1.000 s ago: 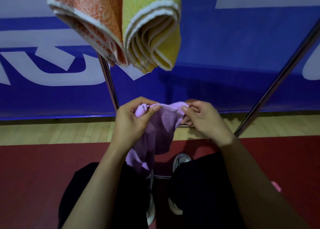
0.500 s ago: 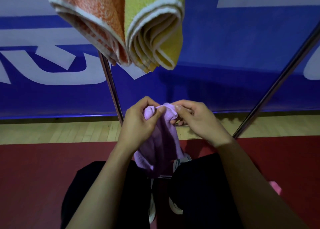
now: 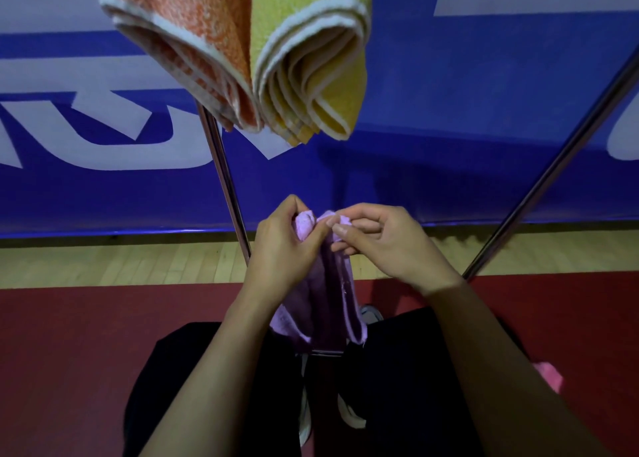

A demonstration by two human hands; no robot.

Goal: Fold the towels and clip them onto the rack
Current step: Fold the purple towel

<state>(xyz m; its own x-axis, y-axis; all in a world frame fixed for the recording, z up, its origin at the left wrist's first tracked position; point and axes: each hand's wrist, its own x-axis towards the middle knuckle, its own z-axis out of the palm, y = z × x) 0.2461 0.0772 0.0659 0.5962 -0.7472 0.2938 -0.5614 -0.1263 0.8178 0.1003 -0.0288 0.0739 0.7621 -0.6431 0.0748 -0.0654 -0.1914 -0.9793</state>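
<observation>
Hanging doubled, lilac | purple towel (image 3: pixel 332 304) | top corners pinched by hands

No text can be read anywhere here. The blue banner (image 3: pixel 449 117) stretched along the wall behind the metal rack carries large white shapes (image 3: pixel 86 124) (probably parts of big letters or a logo), but they are cut off by the frame edges and partly hidden by the hanging towels, so no letter, word, brand or number can be made out. The towels themselves show no label, tag or print that can be read.
</observation>
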